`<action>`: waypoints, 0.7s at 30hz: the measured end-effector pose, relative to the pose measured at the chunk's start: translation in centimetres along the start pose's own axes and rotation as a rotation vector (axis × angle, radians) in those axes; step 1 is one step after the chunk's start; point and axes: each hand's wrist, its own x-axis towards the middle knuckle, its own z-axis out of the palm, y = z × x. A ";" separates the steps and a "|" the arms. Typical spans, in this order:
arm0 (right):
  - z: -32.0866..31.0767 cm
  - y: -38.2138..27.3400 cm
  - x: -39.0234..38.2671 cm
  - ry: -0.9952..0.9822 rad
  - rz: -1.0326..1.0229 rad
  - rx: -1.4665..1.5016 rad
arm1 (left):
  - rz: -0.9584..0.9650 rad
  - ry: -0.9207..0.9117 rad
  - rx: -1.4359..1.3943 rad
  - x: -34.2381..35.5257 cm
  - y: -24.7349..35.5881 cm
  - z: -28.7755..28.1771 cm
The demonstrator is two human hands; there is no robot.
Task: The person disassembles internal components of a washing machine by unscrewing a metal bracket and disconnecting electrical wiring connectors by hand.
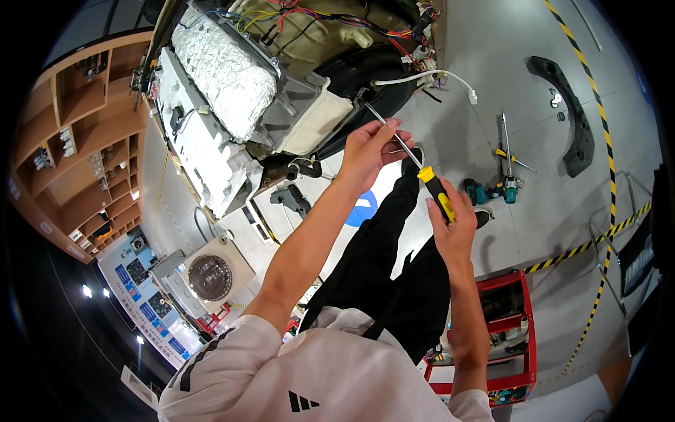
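Note:
My right hand (452, 228) grips the yellow-and-black handle of a screwdriver (437, 193). My left hand (373, 151) has thumb and index on its long metal shaft, the other fingers loosely curled. The shaft's tip reaches a black curved part (337, 77) inside an opened appliance (295, 119), beside a cream panel. Foil-wrapped material (221, 77), coloured wires and a white hose (443, 74) are also part of it or attached to it.
Two cordless drills, screwdrivers and a curved dark piece (573, 116) lie on the tiled floor to the right. A red toolbox (524, 288) is near my right forearm, striped tape (562, 259) crosses the floor, wooden shelving (84, 95) stands left, and a folded metal-framed object sits far right.

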 end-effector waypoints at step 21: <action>-2.2 0.2 -0.7 -0.274 0.850 1.104 | 0.051 -0.076 -0.231 1.1 -0.7 -0.8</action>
